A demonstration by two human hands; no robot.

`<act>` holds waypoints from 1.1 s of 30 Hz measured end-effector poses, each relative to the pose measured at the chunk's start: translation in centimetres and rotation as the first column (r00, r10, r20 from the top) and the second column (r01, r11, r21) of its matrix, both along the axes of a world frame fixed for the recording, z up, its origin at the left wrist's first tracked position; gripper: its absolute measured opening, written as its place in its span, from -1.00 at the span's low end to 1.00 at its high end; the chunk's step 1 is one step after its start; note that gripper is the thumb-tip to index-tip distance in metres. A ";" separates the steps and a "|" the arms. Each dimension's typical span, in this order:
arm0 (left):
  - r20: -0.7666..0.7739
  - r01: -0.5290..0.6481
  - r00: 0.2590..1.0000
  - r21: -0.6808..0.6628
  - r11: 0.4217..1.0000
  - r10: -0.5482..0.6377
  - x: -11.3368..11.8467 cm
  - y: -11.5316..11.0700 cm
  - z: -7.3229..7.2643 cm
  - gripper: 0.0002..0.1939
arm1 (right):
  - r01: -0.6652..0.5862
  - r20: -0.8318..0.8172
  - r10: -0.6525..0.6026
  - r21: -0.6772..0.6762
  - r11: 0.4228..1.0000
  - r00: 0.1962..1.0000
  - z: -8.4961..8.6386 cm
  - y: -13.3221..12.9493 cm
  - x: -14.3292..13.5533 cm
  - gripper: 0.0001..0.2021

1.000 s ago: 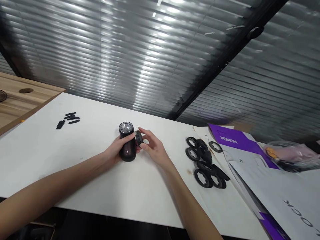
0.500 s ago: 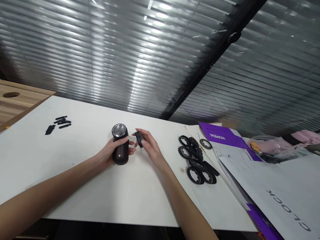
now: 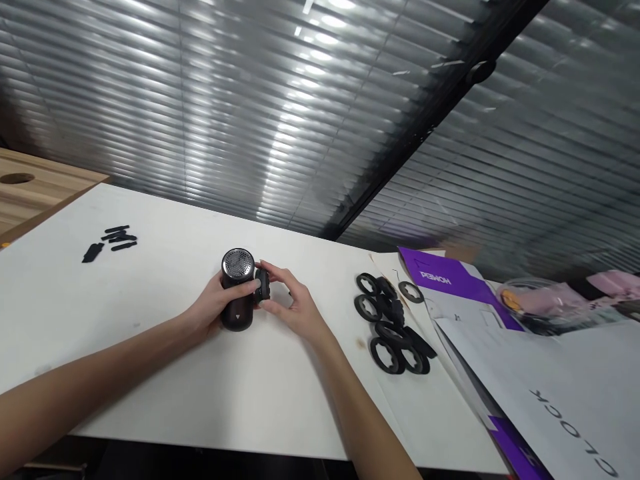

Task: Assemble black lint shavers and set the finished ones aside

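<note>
A dark fabric shaver (image 3: pixel 238 312) with a round perforated metal head (image 3: pixel 238 263) is gripped upright near the middle of the table. My left hand (image 3: pixel 215 303) is wrapped round its body from the left, thumb across the front. My right hand (image 3: pixel 293 303) pinches a small black round part (image 3: pixel 263 285) between thumb and fingers. That part stands on edge against the right side of the shaver, just below its head, and my left thumb tip reaches it. Its inner face is hidden.
Several black rings (image 3: pixel 385 355) lie piled on the right, with one ring (image 3: pixel 411 291) apart. Small black strips (image 3: pixel 123 246) are at the far left. Purple-and-white packaging (image 3: pixel 435 270) and a large white sheet (image 3: pixel 540 373) cover the right end. Metal blinds (image 3: pixel 225 133) rise behind the white table (image 3: pixel 185 393).
My right hand has moved left, bringing the black round part from a small gap away to the shaver's side. My left thumb now reaches the part. The camera view has shifted slightly.
</note>
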State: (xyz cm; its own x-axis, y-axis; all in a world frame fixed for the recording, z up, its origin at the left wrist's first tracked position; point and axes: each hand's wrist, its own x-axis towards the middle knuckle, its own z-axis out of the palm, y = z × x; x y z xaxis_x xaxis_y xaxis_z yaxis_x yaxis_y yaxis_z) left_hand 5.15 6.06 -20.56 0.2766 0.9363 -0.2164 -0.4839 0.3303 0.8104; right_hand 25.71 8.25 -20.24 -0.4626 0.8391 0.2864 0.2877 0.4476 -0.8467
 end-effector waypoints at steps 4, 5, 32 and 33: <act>-0.059 -0.054 0.997 0.018 0.998 0.055 0.0 0.1 0.0 -0.37 | -0.008 -0.009 0.008 0.011 1.000 1.000 0.0 0.1 0.0 -0.39; -0.076 -0.062 0.995 0.044 0.997 0.065 -0.1 0.1 -0.1 -0.37 | -0.021 -0.022 0.021 0.023 1.000 1.000 0.1 0.1 0.0 -0.41; -0.123 -0.062 0.989 0.191 0.980 0.086 -0.6 0.2 -0.3 -0.48 | -0.080 0.058 0.072 0.144 0.986 0.996 0.3 -0.2 0.7 -0.43; -0.129 -0.057 0.988 0.191 0.980 0.083 -0.5 0.2 -0.3 -0.48 | -0.090 0.079 0.078 0.168 0.982 0.994 0.2 -0.2 0.8 -0.43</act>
